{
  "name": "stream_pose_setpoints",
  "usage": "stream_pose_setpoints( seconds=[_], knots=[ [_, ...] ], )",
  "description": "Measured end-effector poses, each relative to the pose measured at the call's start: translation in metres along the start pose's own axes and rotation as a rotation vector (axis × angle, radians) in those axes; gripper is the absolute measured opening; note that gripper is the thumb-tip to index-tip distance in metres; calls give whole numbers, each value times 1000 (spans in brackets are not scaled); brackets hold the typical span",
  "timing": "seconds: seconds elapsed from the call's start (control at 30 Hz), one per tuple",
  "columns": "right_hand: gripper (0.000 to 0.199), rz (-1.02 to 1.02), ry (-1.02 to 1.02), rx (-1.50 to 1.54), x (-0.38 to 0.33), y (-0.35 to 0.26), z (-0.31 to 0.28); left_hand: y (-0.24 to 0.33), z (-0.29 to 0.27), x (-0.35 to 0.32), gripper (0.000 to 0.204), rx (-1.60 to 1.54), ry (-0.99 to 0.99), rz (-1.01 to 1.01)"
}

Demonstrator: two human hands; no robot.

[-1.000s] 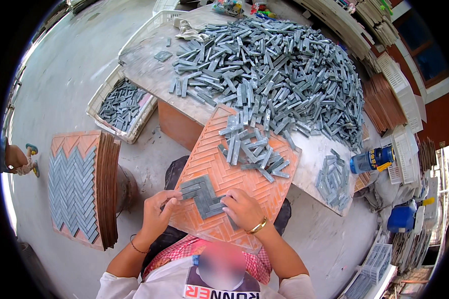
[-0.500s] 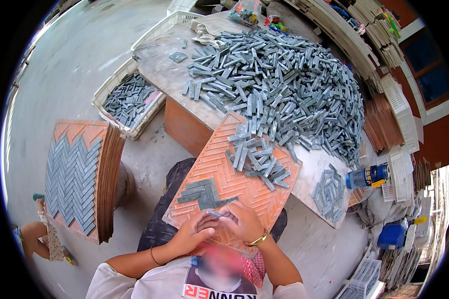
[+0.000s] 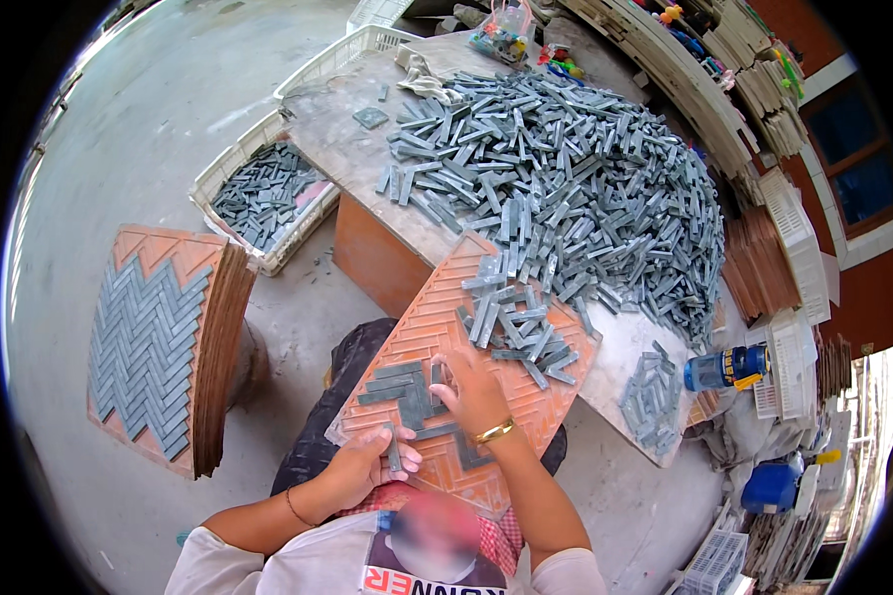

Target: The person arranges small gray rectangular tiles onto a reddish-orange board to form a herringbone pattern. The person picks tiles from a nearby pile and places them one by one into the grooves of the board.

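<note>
Across my lap lies an orange tray [image 3: 387, 349] with raised zigzag ridges. Grey strip tiles [image 3: 392, 384] fill some of its slots in a herringbone pattern, left of my right hand. My left hand [image 3: 357, 468], at the tray's near left edge, grips one strip tile [image 3: 395, 449] between thumb and fingers. Over the laid tiles, my right hand [image 3: 474, 393] is closed on another strip tile [image 3: 437, 381], pinched at the slots and partly covered by the fingers. Beyond it, a loose heap of strip tiles [image 3: 518, 322] rests on the tray's far right part.
A large pile of strip tiles [image 3: 566, 169] covers much of the table [image 3: 327, 119] ahead. On the left stands a stack of trays [image 3: 223, 367], its top one tiled. A white crate [image 3: 208, 183] holds more tiles. A blue bottle [image 3: 719, 370] stands at the right.
My hands have drawn apart: the right moved forward over the tray, the left stayed near with a tile. Tiles show below the right hand where it was before. The person at far left left view.
</note>
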State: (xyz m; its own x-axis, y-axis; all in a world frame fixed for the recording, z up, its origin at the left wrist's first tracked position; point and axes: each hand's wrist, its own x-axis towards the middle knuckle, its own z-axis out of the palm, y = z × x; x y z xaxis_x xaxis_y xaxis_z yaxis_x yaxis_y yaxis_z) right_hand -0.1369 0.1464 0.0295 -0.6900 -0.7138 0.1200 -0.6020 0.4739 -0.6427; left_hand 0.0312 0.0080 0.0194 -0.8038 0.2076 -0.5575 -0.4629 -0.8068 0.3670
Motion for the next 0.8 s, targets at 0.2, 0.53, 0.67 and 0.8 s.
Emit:
stream_pose_setpoints(
  seconds=[0.2, 0.53, 0.67, 0.8],
  knots=[
    [12, 185, 18, 303, -2, -15, -28, 10, 2, 3, 36, -58, -60, 55],
    [25, 217, -136, 512, -23, -38, -40, 67, -34, 24, 14, -331, -7, -45],
    [19, 290, -2, 540, -28, -30, -61, 235, -49, 21, 80, -300, 237, 590],
    [8, 275, 309, 288, -22, 11, -64, 247, -44, 24, 74, -11, 243, 743]
  ],
)
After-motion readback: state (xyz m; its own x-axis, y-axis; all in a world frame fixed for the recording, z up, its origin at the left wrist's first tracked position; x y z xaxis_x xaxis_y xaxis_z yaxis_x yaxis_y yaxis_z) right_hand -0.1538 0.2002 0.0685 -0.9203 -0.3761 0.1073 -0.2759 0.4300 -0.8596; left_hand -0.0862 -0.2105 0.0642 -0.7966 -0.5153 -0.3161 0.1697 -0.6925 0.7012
